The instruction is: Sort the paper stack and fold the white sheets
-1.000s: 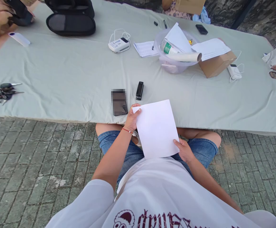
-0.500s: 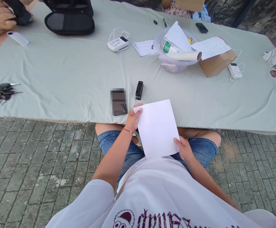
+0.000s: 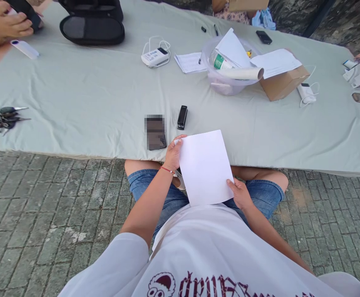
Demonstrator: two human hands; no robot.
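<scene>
The stapler lies on the table beyond the paper; farther right, the bottle is in the basin, left of the box.

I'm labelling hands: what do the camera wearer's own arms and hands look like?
The left hand is gloveless, above a thin red bracelet with small pale beads. The right hand is gloveless, with no bracelet visible. The white sleeves are short.

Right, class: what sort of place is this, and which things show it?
Probably an outdoor paved area, perhaps a courtyard: grey-green rectangular paving bricks lie underfoot, a rough dark stone-like surface shows beyond, and a long table draped in pale green cloth stands between.
</scene>
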